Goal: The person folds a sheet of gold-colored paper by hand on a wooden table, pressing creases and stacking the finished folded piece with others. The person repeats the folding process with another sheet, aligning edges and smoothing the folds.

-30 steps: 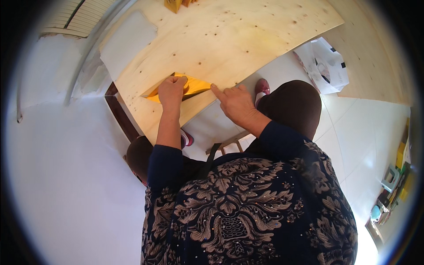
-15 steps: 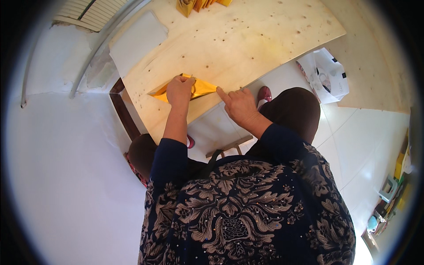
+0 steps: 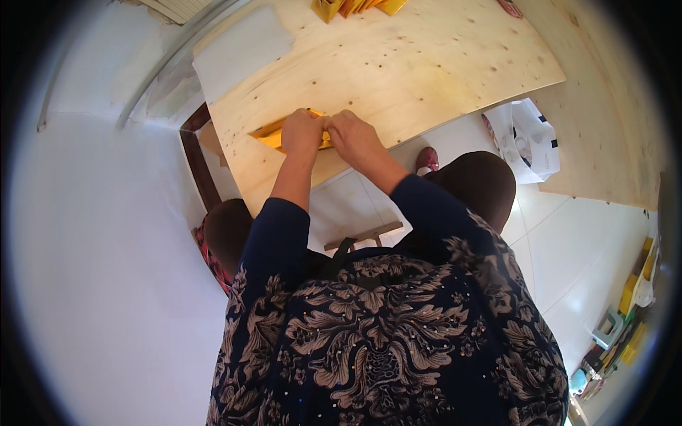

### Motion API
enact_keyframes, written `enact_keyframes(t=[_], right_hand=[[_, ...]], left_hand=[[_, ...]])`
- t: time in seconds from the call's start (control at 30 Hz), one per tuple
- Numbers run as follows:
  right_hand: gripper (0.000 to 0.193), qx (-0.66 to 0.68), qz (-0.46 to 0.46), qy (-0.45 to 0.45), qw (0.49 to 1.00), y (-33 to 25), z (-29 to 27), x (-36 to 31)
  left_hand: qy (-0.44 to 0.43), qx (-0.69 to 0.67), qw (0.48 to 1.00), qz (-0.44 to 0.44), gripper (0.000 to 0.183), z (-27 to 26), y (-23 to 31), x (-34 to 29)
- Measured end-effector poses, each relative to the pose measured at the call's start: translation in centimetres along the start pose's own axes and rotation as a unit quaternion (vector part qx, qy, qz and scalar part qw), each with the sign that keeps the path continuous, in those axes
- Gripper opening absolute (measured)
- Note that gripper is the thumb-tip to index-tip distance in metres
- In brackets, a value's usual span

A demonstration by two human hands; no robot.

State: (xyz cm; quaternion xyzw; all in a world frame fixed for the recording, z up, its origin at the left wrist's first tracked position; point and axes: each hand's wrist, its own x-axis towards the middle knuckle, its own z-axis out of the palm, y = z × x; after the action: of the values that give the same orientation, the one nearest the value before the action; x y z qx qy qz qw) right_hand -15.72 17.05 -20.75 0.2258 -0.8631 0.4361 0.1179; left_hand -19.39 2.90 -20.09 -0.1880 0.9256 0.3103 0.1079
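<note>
A shiny golden-yellow paper (image 3: pixel 267 134), partly folded, lies near the left end of the pale plywood table (image 3: pixel 398 89). My left hand (image 3: pixel 301 136) is closed over its middle, fingers pinching the fold. Close against it, my right hand (image 3: pixel 354 139) pinches the paper's right end, and the fingertips of both hands nearly meet. Between and beneath my fingers, much of the paper is hidden. At the far edge of the view sits a group of folded golden-yellow paper pieces (image 3: pixel 355 8).
A greyish-white sheet (image 3: pixel 245 46) covers the table's far left corner. Right of the table, a white plastic bag (image 3: pixel 524 142) stands on the tiled floor. A small wooden stool (image 3: pixel 366 234) is below the near edge. Assorted items (image 3: pixel 618 334) line the floor at lower right.
My right hand has gone from pointing a finger at the paper's right tip to pinching the paper beside my left hand. The right end is folded inward. The view has shifted slightly.
</note>
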Motion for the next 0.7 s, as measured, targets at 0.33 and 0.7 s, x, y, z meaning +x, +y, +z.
enact_keyframes(t=[0.33,0.7], right_hand=[[0.014,-0.168,-0.018,-0.079,0.982,1.0,2.5,0.6],[0.027,-0.188,-0.030,-0.057,0.980,1.0,2.8,0.3]], left_hand=[[-0.121,-0.078,0.989,-0.027,0.035,-3.2,-6.1,0.5],[-0.014,0.036,0.999,-0.008,0.030,-3.3,-5.8,-3.8]])
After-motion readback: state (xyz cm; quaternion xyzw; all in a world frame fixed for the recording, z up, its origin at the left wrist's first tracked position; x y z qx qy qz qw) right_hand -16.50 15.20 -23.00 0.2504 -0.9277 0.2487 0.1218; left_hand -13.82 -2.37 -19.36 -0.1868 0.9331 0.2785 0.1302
